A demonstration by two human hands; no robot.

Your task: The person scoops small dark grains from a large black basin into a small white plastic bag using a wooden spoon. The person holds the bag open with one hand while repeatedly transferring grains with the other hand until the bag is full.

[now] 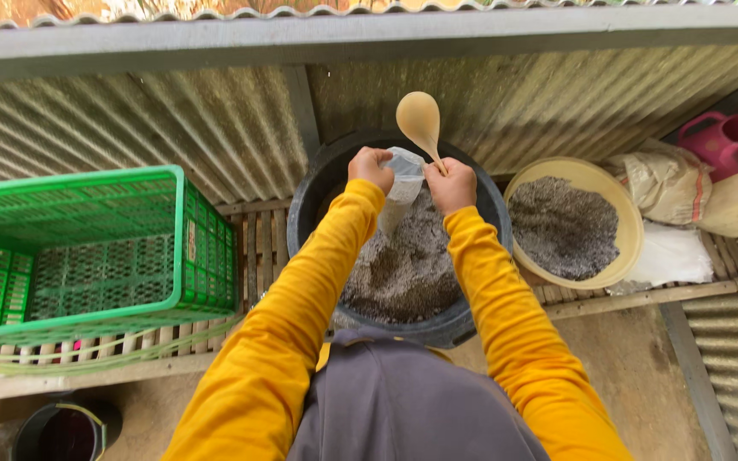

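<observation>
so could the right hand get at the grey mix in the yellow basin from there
Probably yes: the yellow basin sits open just beside the right hand, nothing between, though that hand holds a spoon.

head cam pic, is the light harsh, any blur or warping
Head view: soft, even daylight, with no hard shadows or glare; wide-angle warp bows the metal rail along the top; the spoon, the bag, both hands (left, right) and the black tub are sharp; only the yellow sleeves at the bottom edge look slightly soft.
</observation>
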